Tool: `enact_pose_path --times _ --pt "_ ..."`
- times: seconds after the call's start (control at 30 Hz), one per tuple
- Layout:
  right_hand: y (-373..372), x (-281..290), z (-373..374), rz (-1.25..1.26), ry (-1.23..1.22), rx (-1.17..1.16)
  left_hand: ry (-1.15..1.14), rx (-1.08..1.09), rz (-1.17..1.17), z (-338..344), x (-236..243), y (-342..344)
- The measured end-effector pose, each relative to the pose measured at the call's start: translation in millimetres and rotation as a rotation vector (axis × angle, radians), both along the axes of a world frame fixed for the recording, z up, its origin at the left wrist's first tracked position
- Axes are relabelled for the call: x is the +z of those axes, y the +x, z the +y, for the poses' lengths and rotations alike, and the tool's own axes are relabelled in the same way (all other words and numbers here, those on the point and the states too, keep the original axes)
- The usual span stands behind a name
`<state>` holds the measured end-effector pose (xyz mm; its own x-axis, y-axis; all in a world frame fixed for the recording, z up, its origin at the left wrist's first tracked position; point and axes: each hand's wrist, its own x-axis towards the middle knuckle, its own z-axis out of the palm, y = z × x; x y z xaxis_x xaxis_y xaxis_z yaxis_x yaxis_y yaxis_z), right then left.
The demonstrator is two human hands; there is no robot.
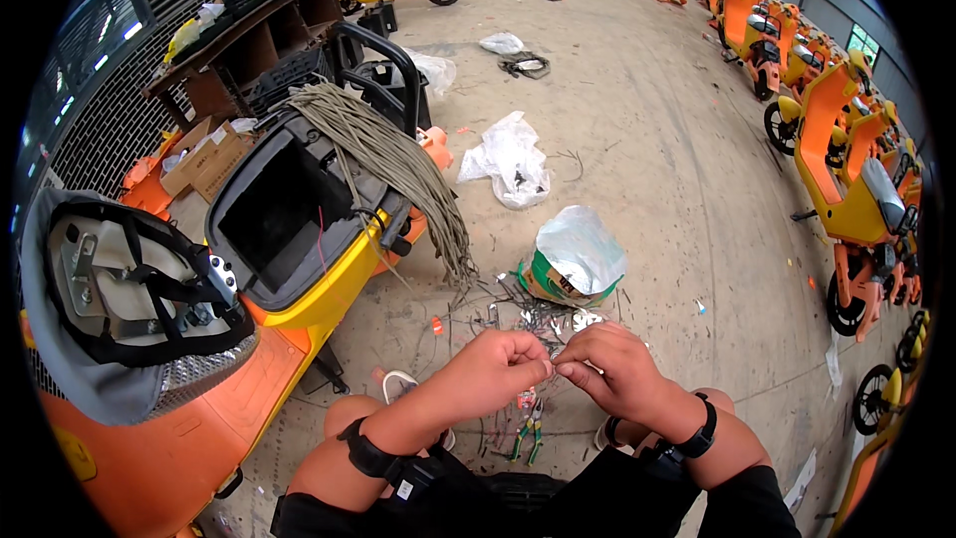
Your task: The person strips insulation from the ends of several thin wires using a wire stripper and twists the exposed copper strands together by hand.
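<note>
My left hand (498, 371) and my right hand (615, 367) meet in front of me above the floor. Both are closed, with thumbs and forefingers pinched close together. Whatever lies between the fingertips is too small to make out. Below them, pliers (528, 434) with green-and-red handles lie on the concrete. Just beyond my hands stands an opened green bag (576, 257) with a silvery lining, and scraps of wire (490, 317) are strewn beside it.
Close on my left is a yellow-and-orange scooter (344, 284) with its seat (129, 309) tipped up over an open storage bin (274, 219). A bundle of grey-green cables (393, 159) drapes across it. White plastic (510, 161) lies ahead; parked scooters (846, 169) line the right.
</note>
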<state>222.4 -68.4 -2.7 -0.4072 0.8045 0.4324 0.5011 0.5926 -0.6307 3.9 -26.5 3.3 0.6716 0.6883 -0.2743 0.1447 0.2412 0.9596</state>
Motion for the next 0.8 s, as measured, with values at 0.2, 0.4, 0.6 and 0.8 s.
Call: enact_pose_path --times 0.2,0.4,0.6,0.8 --pt "-6 -3 -12 0.209 -0.526 -0.173 0.505 0.051 0.238 -13 18 6" --pt "-13 4 -11 0.622 -1.096 -0.189 0.98 0.086 0.243 -15 2 8" --pt "-5 3 -9 0.587 -1.228 -0.163 0.957 0.088 0.282 -17 4 10" --pt "-4 2 -11 0.084 -0.3 -0.181 0.333 0.106 0.253 -8 12 10"
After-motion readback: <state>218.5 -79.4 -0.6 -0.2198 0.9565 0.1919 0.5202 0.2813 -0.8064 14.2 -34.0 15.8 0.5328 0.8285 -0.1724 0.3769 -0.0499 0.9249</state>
